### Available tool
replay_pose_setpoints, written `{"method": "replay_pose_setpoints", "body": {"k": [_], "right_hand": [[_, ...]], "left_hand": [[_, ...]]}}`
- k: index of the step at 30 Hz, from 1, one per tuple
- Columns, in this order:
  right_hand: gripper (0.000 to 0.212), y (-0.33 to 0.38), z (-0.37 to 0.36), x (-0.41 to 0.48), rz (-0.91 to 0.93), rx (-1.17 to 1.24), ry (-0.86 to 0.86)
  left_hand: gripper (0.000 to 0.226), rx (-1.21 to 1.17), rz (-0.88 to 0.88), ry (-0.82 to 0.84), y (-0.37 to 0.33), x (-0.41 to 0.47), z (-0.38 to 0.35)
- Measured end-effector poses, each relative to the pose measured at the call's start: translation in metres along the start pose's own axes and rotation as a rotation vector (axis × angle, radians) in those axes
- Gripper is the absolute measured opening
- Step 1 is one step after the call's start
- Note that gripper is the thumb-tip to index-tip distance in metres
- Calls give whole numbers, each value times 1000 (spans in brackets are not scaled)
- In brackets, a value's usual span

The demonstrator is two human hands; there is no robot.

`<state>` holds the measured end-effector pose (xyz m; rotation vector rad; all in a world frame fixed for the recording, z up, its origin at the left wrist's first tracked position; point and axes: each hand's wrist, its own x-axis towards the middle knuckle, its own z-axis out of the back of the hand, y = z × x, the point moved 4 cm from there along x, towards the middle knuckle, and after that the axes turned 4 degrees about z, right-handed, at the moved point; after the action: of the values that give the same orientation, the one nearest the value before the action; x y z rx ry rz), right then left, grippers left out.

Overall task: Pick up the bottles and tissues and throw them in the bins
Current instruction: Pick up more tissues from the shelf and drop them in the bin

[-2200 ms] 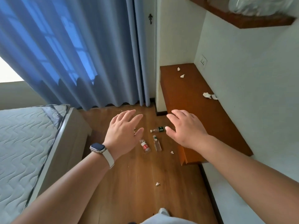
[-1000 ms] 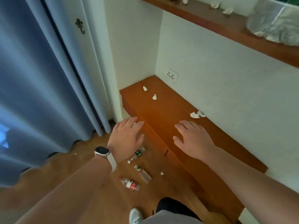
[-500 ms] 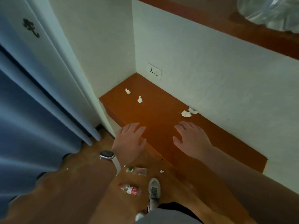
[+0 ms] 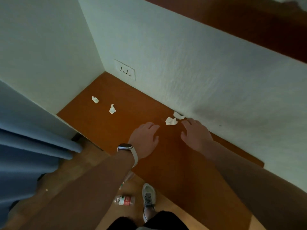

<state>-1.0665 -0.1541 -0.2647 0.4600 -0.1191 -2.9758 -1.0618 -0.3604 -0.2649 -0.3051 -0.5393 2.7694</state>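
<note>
Several crumpled white tissues lie on a low brown wooden ledge (image 4: 126,128). Two tissues (image 4: 171,121) (image 4: 178,115) lie close together by the wall, just beyond my fingertips. Two more tissues (image 4: 95,99) (image 4: 112,109) lie farther left near the corner. My left hand (image 4: 145,139), with a watch on its wrist, hovers open above the ledge. My right hand (image 4: 195,136) is open beside it, fingertips close to the nearer pair of tissues. On the floor lies a red-labelled bottle (image 4: 124,200); a second clear bottle (image 4: 127,177) is mostly hidden by my left forearm.
White walls enclose the ledge at the back and right, with a wall socket (image 4: 125,70) near the corner. A blue curtain (image 4: 33,146) hangs at the left. A brown shelf (image 4: 249,19) runs overhead. My shoe (image 4: 148,195) stands on the wooden floor.
I have stepped up to the ledge and both hands have moved forward over it toward the tissues by the wall. The bottles now lie under my left arm.
</note>
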Motion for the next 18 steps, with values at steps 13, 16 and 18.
{"method": "replay_pose_setpoints", "body": {"k": [13, 16, 18], "right_hand": [[55, -12, -29, 70, 74, 100, -37], [53, -12, -39, 84, 107, 98, -36], [50, -14, -46, 87, 98, 98, -17]], "left_hand": [[56, 29, -191, 109, -14, 86, -86], [47, 42, -227, 34, -12, 89, -88], [39, 41, -252, -15, -11, 90, -89]]}}
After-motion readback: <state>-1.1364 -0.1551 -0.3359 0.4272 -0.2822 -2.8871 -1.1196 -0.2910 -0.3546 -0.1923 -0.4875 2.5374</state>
